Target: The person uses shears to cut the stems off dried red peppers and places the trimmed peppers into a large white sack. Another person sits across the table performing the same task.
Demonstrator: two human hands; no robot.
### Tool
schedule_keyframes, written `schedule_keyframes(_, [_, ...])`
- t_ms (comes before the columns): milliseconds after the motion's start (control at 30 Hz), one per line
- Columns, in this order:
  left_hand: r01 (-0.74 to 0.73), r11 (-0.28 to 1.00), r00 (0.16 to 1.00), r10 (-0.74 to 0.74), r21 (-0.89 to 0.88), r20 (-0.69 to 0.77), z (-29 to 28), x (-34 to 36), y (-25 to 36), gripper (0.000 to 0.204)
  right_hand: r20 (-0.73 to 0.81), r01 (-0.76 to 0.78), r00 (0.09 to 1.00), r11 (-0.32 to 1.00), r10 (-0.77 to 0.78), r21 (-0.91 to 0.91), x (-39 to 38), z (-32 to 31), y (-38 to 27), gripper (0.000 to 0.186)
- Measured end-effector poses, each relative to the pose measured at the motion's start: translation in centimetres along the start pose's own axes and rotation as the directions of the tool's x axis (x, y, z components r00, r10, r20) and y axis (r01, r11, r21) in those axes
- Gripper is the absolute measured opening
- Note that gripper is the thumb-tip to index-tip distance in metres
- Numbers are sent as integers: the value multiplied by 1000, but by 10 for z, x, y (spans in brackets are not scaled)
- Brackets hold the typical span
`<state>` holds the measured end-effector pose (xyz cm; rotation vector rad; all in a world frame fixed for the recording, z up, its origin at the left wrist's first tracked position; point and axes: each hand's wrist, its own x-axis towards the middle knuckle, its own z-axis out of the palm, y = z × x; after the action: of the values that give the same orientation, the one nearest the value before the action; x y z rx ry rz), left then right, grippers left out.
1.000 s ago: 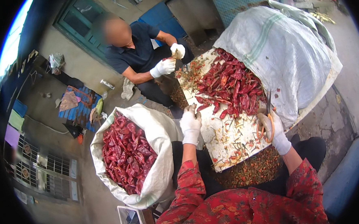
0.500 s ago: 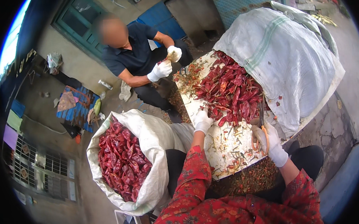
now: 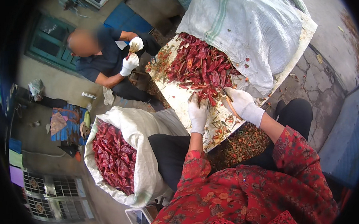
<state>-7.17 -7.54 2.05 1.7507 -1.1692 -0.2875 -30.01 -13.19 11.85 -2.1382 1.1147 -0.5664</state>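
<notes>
Both my hands wear white gloves and work over a pale board (image 3: 175, 108) at the near edge of a heap of dried red chili peppers (image 3: 201, 64). My left hand (image 3: 198, 113) is closed at the fingertips on a dried chili at the heap's near edge; the fingers partly cover it. My right hand (image 3: 244, 104) grips a pair of scissors (image 3: 233, 110) with orange handles, the dark blades pointing away toward the chilies by my left fingers. Cut stems and bits lie scattered on the board around my hands.
A white woven sack (image 3: 240, 23) covers the far right of the heap. An upright sack (image 3: 144, 130) full of chilies stands at my left. Across from it a seated person (image 3: 103, 55) in white gloves handles something small. Stem scraps (image 3: 246, 145) cover the ground below the board.
My view has shifted, so the scene sits further left. My left hand has drawn back from the heap with a chili, and my right hand has brought the scissors closer to it.
</notes>
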Motion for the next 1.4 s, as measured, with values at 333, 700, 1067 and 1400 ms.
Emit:
schedule_keyframes(333, [431, 382, 872, -409, -818, 268, -24, -17, 51, 63, 151, 129, 985, 940, -84, -317, -18, -1, 9, 29])
schedule_keyframes(700, [231, 871, 952, -110, -434, 286, -32, -30, 71, 43, 174, 187, 975, 934, -138, -305, -22, -10, 0, 27])
schedule_keyframes(1067, [174, 682, 977, -31, -710, 210, -42, -36, 90, 39, 551, -359, 730, 460, -404, 812, -30, -15, -1, 42])
schedule_keyframes(1400, [396, 185, 873, -379, -899, 306, 12, -55, 118, 13, 178, -187, 982, -163, -70, 969, -31, -10, -7, 50])
